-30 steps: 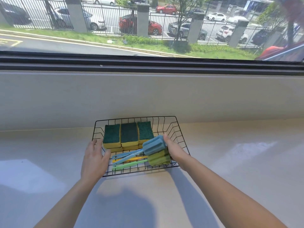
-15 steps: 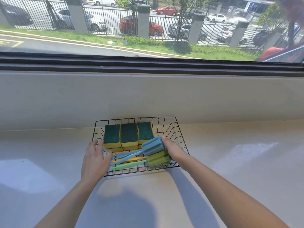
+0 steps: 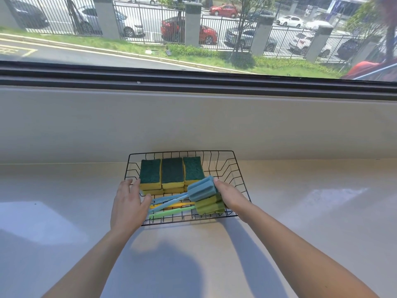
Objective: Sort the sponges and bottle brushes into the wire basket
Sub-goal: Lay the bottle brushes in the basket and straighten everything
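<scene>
Left hand point(image 3: 129, 203) fingers point(image 3: 128, 186) flat, right hand point(image 3: 231, 195) hold unclear; I fear the perched blue brush point(image 3: 202, 189) rolls over the wire basket point(image 3: 233, 168) front edge.

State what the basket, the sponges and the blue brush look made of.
Basket: thin black wire, likely coated metal. Sponges: yellow foam under dark green scouring pad, matte. Blue brush: ridged foam head, seemingly plastic handle.
</scene>
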A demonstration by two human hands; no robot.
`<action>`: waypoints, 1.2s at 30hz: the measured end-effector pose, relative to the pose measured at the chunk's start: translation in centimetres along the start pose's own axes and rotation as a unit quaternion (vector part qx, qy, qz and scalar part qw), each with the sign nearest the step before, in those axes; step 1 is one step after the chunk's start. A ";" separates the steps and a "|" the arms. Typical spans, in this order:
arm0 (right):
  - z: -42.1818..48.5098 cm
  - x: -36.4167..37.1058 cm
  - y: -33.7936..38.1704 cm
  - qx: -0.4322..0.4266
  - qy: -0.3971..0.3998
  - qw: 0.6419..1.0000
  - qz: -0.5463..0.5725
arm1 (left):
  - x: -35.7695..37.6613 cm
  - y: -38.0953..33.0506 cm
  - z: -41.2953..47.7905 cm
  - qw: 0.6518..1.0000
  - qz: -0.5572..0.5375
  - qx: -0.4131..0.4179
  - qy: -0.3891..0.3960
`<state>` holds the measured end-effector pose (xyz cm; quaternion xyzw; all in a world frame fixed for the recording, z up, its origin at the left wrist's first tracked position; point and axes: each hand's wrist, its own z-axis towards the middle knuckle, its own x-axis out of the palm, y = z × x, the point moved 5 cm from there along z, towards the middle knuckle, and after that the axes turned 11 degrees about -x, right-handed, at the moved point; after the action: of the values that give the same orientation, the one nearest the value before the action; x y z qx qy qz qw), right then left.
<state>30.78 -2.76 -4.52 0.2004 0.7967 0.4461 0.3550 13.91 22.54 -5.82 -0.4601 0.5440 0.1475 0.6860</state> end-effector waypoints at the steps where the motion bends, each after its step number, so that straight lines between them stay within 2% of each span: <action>1: -0.1 0.0 0.0 -0.002 0.000 1.000 -0.005 | 0.0 0.0 0.0 1.000 -0.001 -0.002 0.001; 11: -0.6 -0.8 0.4 -0.007 0.001 1.000 0.020 | -0.6 0.1 -0.1 0.998 -0.063 -0.018 0.023; 15: -1.1 -1.5 0.7 -0.015 -0.027 0.999 -0.024 | -1.0 0.2 0.0 0.995 -0.090 -0.024 0.023; 22: -1.6 -3.5 0.6 -0.027 -0.076 0.993 -0.089 | -1.6 -1.3 -1.4 0.995 -0.077 0.060 -0.008; 27: -2.0 -3.0 0.4 -0.023 -0.055 0.991 -0.117 | -1.0 -3.6 -2.6 0.994 -0.063 0.088 0.009; 32: -2.1 -2.3 0.1 -0.028 -0.032 0.991 -0.129 | 1.0 -7.3 -5.0 0.983 -0.061 0.157 0.076; 36: -2.2 -2.0 -0.2 -0.030 -0.024 0.993 -0.108 | 2.7 -8.8 -6.4 0.975 -0.061 0.167 0.135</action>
<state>30.52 -5.40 -3.13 0.1131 0.7912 0.4238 0.4260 17.21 11.98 -3.99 -0.3868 0.6193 -0.0512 0.6814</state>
